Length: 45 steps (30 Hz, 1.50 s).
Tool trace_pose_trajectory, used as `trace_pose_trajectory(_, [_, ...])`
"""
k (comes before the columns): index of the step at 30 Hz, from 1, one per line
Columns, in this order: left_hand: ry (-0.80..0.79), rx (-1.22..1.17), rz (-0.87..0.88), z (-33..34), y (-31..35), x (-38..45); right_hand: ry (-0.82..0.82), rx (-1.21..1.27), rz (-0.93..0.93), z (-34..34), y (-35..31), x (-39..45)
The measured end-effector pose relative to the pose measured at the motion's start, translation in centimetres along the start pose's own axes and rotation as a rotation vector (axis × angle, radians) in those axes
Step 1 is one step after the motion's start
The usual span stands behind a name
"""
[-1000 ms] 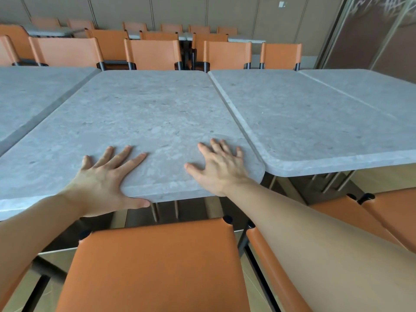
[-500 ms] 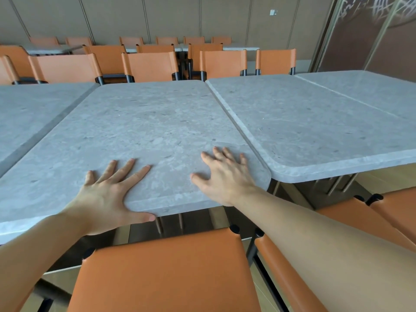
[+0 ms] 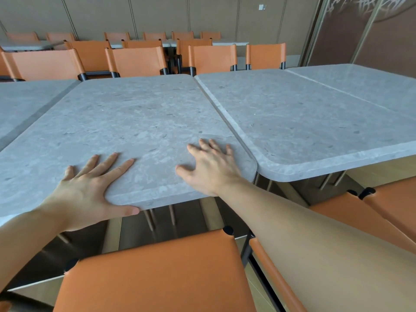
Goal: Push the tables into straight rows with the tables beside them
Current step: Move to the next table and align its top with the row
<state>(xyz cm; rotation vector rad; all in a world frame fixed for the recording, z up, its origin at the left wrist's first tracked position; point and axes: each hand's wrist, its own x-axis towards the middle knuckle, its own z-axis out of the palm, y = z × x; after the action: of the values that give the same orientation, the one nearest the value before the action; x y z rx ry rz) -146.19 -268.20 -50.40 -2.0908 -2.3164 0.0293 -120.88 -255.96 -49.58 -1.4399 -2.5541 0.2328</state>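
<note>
A grey stone-look table (image 3: 139, 122) stands in front of me. My left hand (image 3: 90, 190) lies flat on its near edge, fingers straight, thumb along the rim. My right hand (image 3: 211, 170) presses flat near the table's front right corner, fingers spread. To the right stands a second grey table (image 3: 315, 127), its side edge running close along the first with a thin seam; its near edge sits slightly nearer to me. A third table (image 3: 371, 86) adjoins at the far right, and another table (image 3: 27, 102) lies at the left across a darker gap.
An orange chair back (image 3: 155, 273) stands right below my hands, with more orange chairs (image 3: 382, 203) at the lower right. A row of orange chairs (image 3: 137, 59) lines the tables' far side. Brown wall panels and a partition (image 3: 351, 30) close the room behind.
The table under my hands has slid away from me, so its near edge has come closer to the right table's edge. Both hands stayed flat on it.
</note>
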Motion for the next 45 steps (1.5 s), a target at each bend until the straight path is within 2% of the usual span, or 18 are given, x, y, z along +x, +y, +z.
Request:
trace_pose_trajectory(8, [-0.022,-0.068,-0.032,-0.2,0.3,-0.3,-0.046,-0.008,0.017,0.1,0.1,-0.1])
trace_pose_trajectory(11, [-0.05,-0.24,-0.11,-1.0,0.9,-0.8,-0.112,-0.023,0.019,0.0,0.1,-0.3])
trace_pose_trajectory(13, [-0.062,-0.194,-0.174,-1.3,1.5,0.2,-0.106,-0.004,0.02,-0.2,0.1,-0.3])
trace_pose_trajectory(14, [-0.069,-0.097,-0.19,-1.6,2.0,1.2,-0.08,0.017,0.017,-0.2,0.2,-0.4])
trace_pose_trajectory(16, [-0.071,-0.059,-0.227,-2.7,3.0,4.1,0.011,0.077,0.014,0.0,0.2,-0.6])
trace_pose_trajectory(19, [-0.011,-0.235,-0.1,-3.8,5.8,9.1,0.231,0.161,-0.016,0.5,0.4,-0.8])
trace_pose_trajectory(22, [-0.023,-0.508,-0.183,-3.7,9.1,13.2,0.354,0.165,-0.048,1.2,0.8,-0.7])
trace_pose_trajectory(26, [-0.118,-0.217,-0.176,-1.3,10.3,14.8,0.407,0.164,-0.038,1.5,0.5,-0.6])
trace_pose_trajectory(35, [-0.12,-0.188,-0.177,-1.8,10.4,14.4,0.106,0.04,0.068,0.2,-0.2,-0.5])
trace_pose_trajectory(38, [-0.145,-0.158,-0.165,-1.6,10.3,14.5,0.097,0.013,0.076,0.4,-0.3,-0.5])
trace_pose_trajectory(45, [-0.089,-0.214,-0.174,-1.4,10.3,14.6,0.167,0.015,0.071,0.8,-0.1,-0.4])
